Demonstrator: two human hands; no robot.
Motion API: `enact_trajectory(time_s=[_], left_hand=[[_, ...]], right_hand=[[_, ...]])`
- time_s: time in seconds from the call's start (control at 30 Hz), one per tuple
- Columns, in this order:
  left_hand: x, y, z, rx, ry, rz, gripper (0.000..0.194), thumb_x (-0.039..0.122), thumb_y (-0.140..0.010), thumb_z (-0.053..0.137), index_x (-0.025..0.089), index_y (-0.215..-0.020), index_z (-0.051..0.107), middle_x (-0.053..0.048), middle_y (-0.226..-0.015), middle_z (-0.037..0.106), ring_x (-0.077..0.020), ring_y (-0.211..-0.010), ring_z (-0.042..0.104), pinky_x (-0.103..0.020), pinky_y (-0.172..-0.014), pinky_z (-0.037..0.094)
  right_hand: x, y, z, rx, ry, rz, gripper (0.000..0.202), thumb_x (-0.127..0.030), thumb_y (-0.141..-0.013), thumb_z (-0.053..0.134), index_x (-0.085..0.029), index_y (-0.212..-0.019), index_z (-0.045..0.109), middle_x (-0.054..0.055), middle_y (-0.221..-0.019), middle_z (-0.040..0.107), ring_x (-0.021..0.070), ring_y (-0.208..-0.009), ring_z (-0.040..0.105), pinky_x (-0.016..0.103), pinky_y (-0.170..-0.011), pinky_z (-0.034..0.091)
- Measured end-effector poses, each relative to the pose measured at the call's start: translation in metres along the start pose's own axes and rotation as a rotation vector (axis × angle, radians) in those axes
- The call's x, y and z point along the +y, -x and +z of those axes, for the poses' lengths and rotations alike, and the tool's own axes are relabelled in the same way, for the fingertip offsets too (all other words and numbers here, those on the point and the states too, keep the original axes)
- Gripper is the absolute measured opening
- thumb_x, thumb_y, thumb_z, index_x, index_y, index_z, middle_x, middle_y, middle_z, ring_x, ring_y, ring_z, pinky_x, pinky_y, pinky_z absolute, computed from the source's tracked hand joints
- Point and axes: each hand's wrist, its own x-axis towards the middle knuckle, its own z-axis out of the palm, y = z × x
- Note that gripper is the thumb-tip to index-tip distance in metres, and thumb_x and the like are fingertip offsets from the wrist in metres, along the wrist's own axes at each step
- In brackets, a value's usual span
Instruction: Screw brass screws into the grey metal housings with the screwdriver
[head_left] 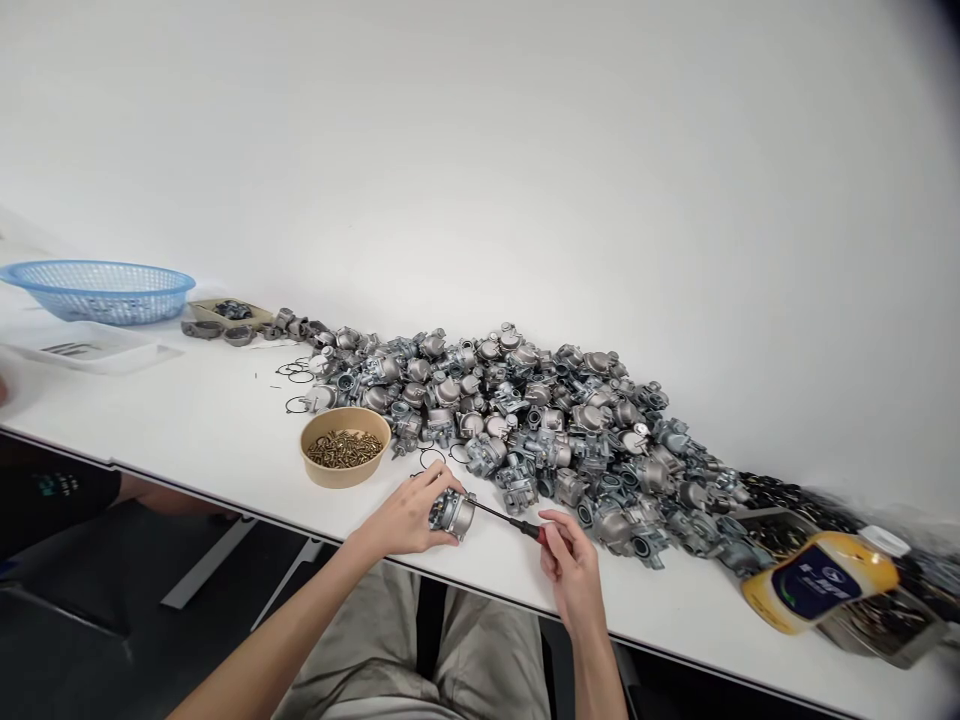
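Near the table's front edge, my left hand [411, 512] is closed around a silvery metal carburetor [457, 515], which lies on its side with its round cup facing right. My right hand [571, 570] grips the red handle of a screwdriver [510, 519]. The dark shaft points left, and its tip meets the carburetor near the top of the cup. Just left of and behind my left hand stands a tan paper bowl [337, 480] holding many small brass-coloured screws [346, 450].
A large heap of carburetors [525, 400] spreads behind both hands. Thin black rings [298, 404] lie left of it. A yellow bottle [821, 582] leans over metal trays at right. At left are a blue basket [112, 290], a white tray [127, 352] and a person's leg [161, 495].
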Motion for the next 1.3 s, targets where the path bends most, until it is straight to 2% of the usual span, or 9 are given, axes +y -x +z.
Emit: enact_trajectory(time_s=[0.17, 0.37, 0.53, 0.63, 0.83, 0.9, 1.07, 1.23, 1.3], left_hand=[[-0.001, 0.0, -0.001, -0.005, 0.012, -0.005, 0.053, 0.037, -0.074, 0.082, 0.024, -0.116, 0.052, -0.007, -0.118, 0.052, -0.0267, -0.098, 0.058, -0.036, -0.087, 0.046], [-0.002, 0.0, 0.0, 0.0, 0.02, 0.007, 0.053, 0.037, -0.074, 0.082, 0.024, -0.116, 0.053, -0.007, -0.117, 0.052, -0.0261, -0.097, 0.058, -0.036, -0.087, 0.046], [-0.003, 0.0, 0.001, 0.002, 0.022, 0.008, 0.053, 0.037, -0.074, 0.081, 0.024, -0.117, 0.053, -0.007, -0.118, 0.052, -0.0263, -0.099, 0.057, -0.037, -0.089, 0.045], [-0.005, 0.0, 0.001, -0.002, 0.027, 0.002, 0.054, 0.038, -0.074, 0.081, 0.024, -0.117, 0.053, -0.007, -0.118, 0.052, -0.0262, -0.098, 0.057, -0.037, -0.089, 0.046], [-0.004, 0.0, 0.002, -0.002, 0.015, 0.0, 0.055, 0.036, -0.072, 0.083, 0.025, -0.117, 0.053, -0.007, -0.119, 0.052, -0.027, -0.1, 0.057, -0.037, -0.089, 0.046], [-0.004, 0.0, 0.001, -0.002, 0.014, 0.004, 0.054, 0.036, -0.073, 0.082, 0.024, -0.117, 0.053, -0.007, -0.119, 0.052, -0.0269, -0.099, 0.057, -0.037, -0.089, 0.046], [-0.004, 0.0, 0.001, 0.008, 0.026, 0.008, 0.054, 0.039, -0.074, 0.082, 0.024, -0.117, 0.053, -0.007, -0.118, 0.052, -0.0259, -0.098, 0.058, -0.036, -0.088, 0.046], [-0.005, 0.0, 0.001, 0.006, 0.024, 0.002, 0.055, 0.036, -0.071, 0.083, 0.024, -0.117, 0.054, -0.007, -0.117, 0.053, -0.0261, -0.097, 0.058, -0.036, -0.087, 0.046], [-0.005, 0.0, 0.001, 0.001, 0.023, 0.002, 0.055, 0.035, -0.072, 0.083, 0.024, -0.117, 0.054, -0.007, -0.117, 0.053, -0.0261, -0.097, 0.058, -0.036, -0.087, 0.046]], right_hand=[[0.007, -0.002, 0.001, 0.05, 0.098, 0.041, 0.048, -0.062, -0.08, 0.071, -0.016, -0.092, 0.067, 0.001, -0.059, 0.049, 0.0098, -0.049, 0.038, 0.019, -0.041, 0.019], [0.001, 0.001, -0.003, -0.057, 0.006, -0.082, 0.044, -0.044, -0.074, 0.08, -0.021, -0.109, 0.067, 0.005, -0.089, 0.06, 0.0088, -0.054, 0.039, 0.022, -0.045, 0.027], [0.005, -0.002, 0.0, 0.027, 0.061, 0.026, 0.041, -0.056, -0.077, 0.075, -0.018, -0.091, 0.066, 0.001, -0.064, 0.053, 0.0087, -0.048, 0.034, 0.02, -0.042, 0.018], [0.01, -0.004, 0.0, 0.051, 0.107, 0.023, 0.044, -0.062, -0.081, 0.068, -0.018, -0.087, 0.065, 0.0, -0.059, 0.05, 0.0104, -0.047, 0.037, 0.02, -0.041, 0.02], [0.005, 0.0, -0.002, -0.041, -0.063, -0.091, 0.043, -0.044, -0.075, 0.08, -0.023, -0.109, 0.064, 0.004, -0.096, 0.06, 0.0094, -0.056, 0.046, 0.023, -0.047, 0.035], [0.003, 0.001, 0.001, -0.023, -0.059, -0.061, 0.042, -0.044, -0.074, 0.081, -0.023, -0.106, 0.063, 0.002, -0.086, 0.059, 0.0073, -0.05, 0.041, 0.021, -0.044, 0.03], [0.004, -0.001, 0.004, 0.052, 0.067, 0.04, 0.045, -0.062, -0.081, 0.069, -0.019, -0.092, 0.062, -0.002, -0.059, 0.05, 0.0072, -0.04, 0.031, 0.02, -0.037, 0.019], [0.006, 0.0, -0.002, -0.067, -0.058, -0.076, 0.043, -0.045, -0.077, 0.078, -0.021, -0.11, 0.065, 0.005, -0.091, 0.061, 0.0109, -0.056, 0.049, 0.023, -0.046, 0.035], [0.006, 0.0, -0.003, -0.058, -0.067, -0.067, 0.044, -0.043, -0.074, 0.081, -0.022, -0.11, 0.065, 0.004, -0.088, 0.06, 0.0103, -0.055, 0.047, 0.022, -0.046, 0.033]])
